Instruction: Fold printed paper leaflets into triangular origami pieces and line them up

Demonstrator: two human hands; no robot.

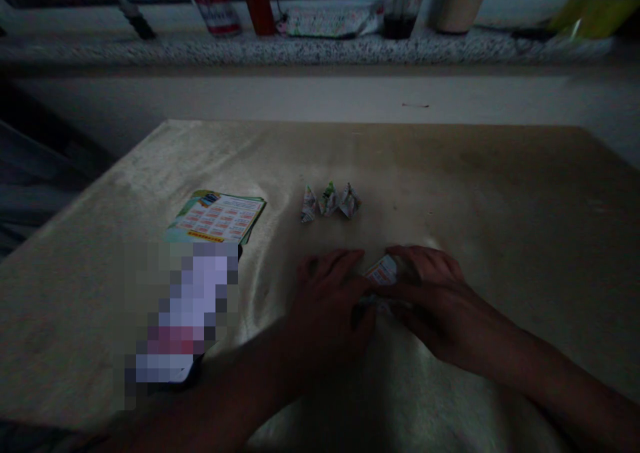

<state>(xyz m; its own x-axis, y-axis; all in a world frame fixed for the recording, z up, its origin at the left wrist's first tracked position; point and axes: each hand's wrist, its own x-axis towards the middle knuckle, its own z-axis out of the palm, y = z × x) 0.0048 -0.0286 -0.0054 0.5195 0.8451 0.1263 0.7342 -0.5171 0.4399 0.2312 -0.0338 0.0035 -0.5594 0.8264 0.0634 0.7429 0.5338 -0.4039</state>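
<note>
My left hand point(330, 300) and my right hand point(430, 293) lie close together on a cloth-covered table point(475, 193), both pressing on a small piece of printed paper point(383, 271) that shows between them. The fingers of both hands are bent over the paper, and most of it is hidden beneath them. Just beyond the hands, three small folded paper pieces point(329, 202) stand in a row on the cloth.
A stack of printed leaflets point(217, 218) lies at the left. A pixelated phone-like object point(183, 320) rests in front of it. On a stone ledge point(300, 48) behind stand a red can point(213, 3), a red jar point(260, 6), a packet and a cup.
</note>
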